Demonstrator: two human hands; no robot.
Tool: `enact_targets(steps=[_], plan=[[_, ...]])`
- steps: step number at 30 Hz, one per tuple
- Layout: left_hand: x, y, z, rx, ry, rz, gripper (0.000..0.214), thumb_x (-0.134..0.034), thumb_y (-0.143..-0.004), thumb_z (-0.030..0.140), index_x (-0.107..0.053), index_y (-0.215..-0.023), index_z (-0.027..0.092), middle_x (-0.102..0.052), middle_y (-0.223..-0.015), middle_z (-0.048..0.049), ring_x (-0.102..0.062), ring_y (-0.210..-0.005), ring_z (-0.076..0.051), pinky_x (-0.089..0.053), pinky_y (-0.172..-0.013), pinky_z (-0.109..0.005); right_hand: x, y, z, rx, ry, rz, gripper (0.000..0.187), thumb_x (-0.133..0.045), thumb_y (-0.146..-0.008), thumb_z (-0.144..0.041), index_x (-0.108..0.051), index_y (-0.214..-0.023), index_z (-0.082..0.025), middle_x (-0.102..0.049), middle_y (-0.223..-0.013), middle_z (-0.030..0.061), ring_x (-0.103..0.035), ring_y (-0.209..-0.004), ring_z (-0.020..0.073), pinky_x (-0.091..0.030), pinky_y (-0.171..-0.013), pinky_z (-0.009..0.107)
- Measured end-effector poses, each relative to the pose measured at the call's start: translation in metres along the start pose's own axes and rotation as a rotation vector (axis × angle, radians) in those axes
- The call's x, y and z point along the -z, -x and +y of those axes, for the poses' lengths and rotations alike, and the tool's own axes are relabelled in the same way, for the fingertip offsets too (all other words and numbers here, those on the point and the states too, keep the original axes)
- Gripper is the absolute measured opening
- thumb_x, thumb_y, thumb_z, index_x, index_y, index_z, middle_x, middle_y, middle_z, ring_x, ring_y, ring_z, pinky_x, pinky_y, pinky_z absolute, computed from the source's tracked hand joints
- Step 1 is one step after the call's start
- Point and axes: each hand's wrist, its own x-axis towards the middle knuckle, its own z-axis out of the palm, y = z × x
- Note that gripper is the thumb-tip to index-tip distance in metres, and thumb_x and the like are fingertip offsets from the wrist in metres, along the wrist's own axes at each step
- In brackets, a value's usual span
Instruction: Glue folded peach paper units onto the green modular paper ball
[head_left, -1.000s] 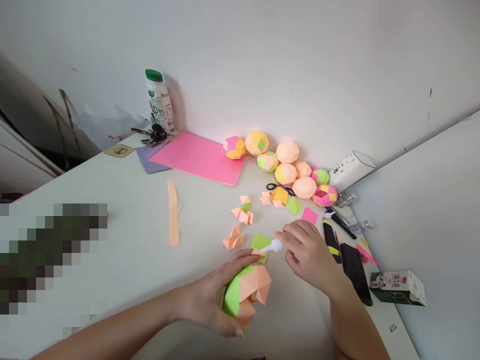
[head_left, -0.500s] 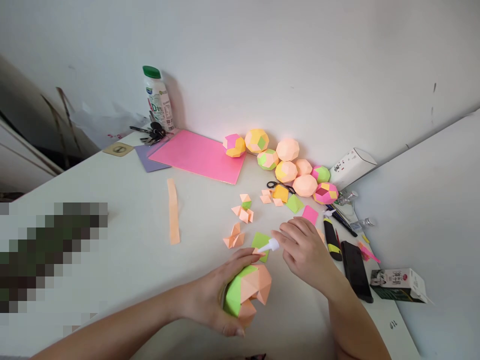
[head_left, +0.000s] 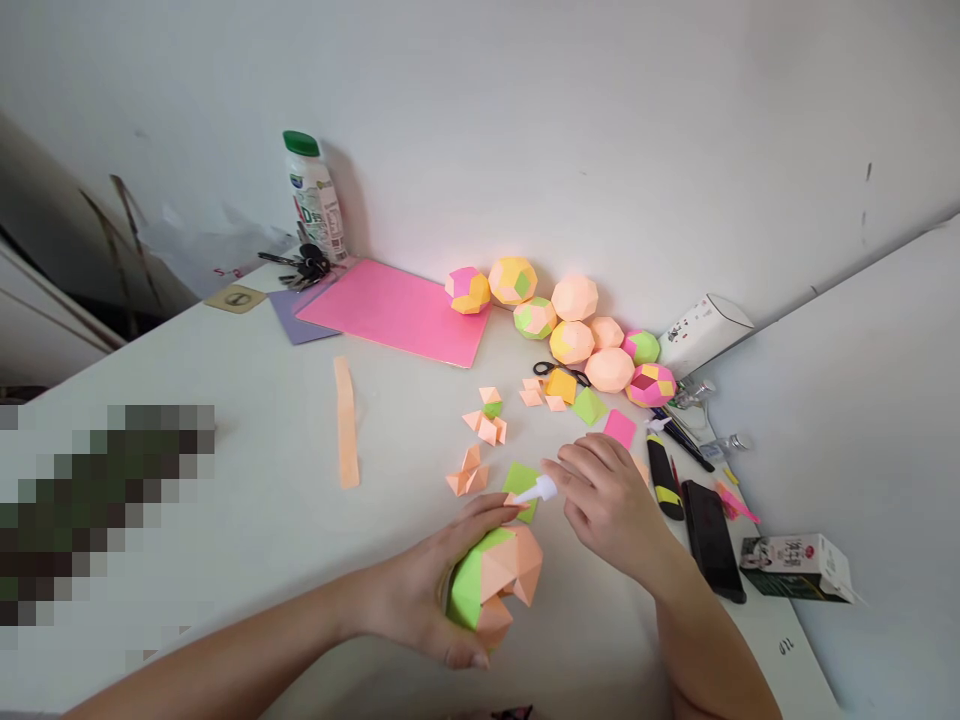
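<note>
My left hand [head_left: 435, 575] is wrapped round a folded paper ball [head_left: 499, 580] of green and peach facets, which has a gap on its right side. At its fingertips is a small peach paper piece [head_left: 515, 503]. My right hand [head_left: 604, 500] is closed on a white glue bottle, mostly hidden in the palm, with its nozzle [head_left: 534, 491] pointing left and its tip at that small piece. Under the nozzle lies a green paper square [head_left: 520, 478]. Folded peach paper pieces [head_left: 469, 473] rest just beyond my left hand.
Finished paper balls [head_left: 574, 342] stand along the wall beside black scissors [head_left: 551, 371]. Left of them are a pink sheet [head_left: 397, 312], a peach paper strip [head_left: 346, 425], keys [head_left: 306, 262] and a white bottle [head_left: 316, 205]. To the right lie a phone [head_left: 712, 540] and a milk carton [head_left: 796, 567].
Both hands keep nearly the same place and grip. The paper ball is raised very slightly, and the nozzle stays at the small peach piece.
</note>
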Motion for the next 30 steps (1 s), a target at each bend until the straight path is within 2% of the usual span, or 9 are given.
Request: enact_targets(steps=[11, 19, 23, 26, 30], plan=[[0.002, 0.0, -0.002, -0.028, -0.024, 0.003, 0.103, -0.076, -0.057, 0.05, -0.021, -0.143, 0.03, -0.02, -0.15, -0.0102, -0.006, -0.138, -0.039, -0.012, -0.11, -0.055, -0.003, 0.0, 0.002, -0.029, 0.046, 0.018, 0.036, -0.041, -0.078, 0.0, -0.061, -0.102, -0.016, -0.061, -0.085, 0.0081, -0.049, -0.088, 0.0229, -0.043, -0.079, 0.04], [0.004, -0.001, 0.002, 0.001, -0.029, -0.002, 0.1, -0.075, -0.06, 0.048, -0.023, -0.142, 0.029, -0.021, -0.149, -0.0108, -0.007, -0.139, -0.037, -0.013, -0.11, -0.056, -0.004, 0.003, 0.002, -0.107, 0.053, 0.136, 0.037, -0.045, -0.074, 0.001, -0.061, -0.104, -0.015, -0.063, -0.093, 0.0091, -0.052, -0.092, 0.024, -0.044, -0.079, 0.04], [0.004, -0.002, 0.004, -0.027, -0.04, 0.009, 0.1, -0.076, -0.059, 0.045, -0.024, -0.142, 0.029, -0.024, -0.149, -0.0104, -0.01, -0.139, -0.037, -0.015, -0.11, -0.055, -0.005, 0.002, 0.0, -0.071, 0.016, 0.1, 0.038, -0.045, -0.075, 0.001, -0.06, -0.106, -0.015, -0.064, -0.093, 0.009, -0.053, -0.091, 0.0235, -0.045, -0.079, 0.04], [0.005, -0.002, 0.005, 0.004, -0.05, 0.011, 0.1, -0.077, -0.059, 0.043, -0.025, -0.142, 0.029, -0.025, -0.149, -0.0102, -0.008, -0.139, -0.037, -0.013, -0.11, -0.056, -0.003, 0.002, 0.001, -0.061, 0.016, 0.089, 0.037, -0.045, -0.075, 0.0, -0.06, -0.105, -0.015, -0.064, -0.092, 0.0091, -0.053, -0.089, 0.024, -0.045, -0.078, 0.041], [0.007, -0.002, 0.004, 0.07, -0.039, 0.059, 0.103, -0.079, -0.057, 0.04, -0.023, -0.143, 0.029, -0.023, -0.151, -0.0097, -0.005, -0.14, -0.037, -0.009, -0.109, -0.058, 0.006, 0.006, 0.0, -0.096, -0.035, 0.213, 0.044, -0.048, -0.072, 0.001, -0.057, -0.112, -0.016, -0.063, -0.097, 0.0095, -0.053, -0.094, 0.0255, -0.046, -0.081, 0.043]])
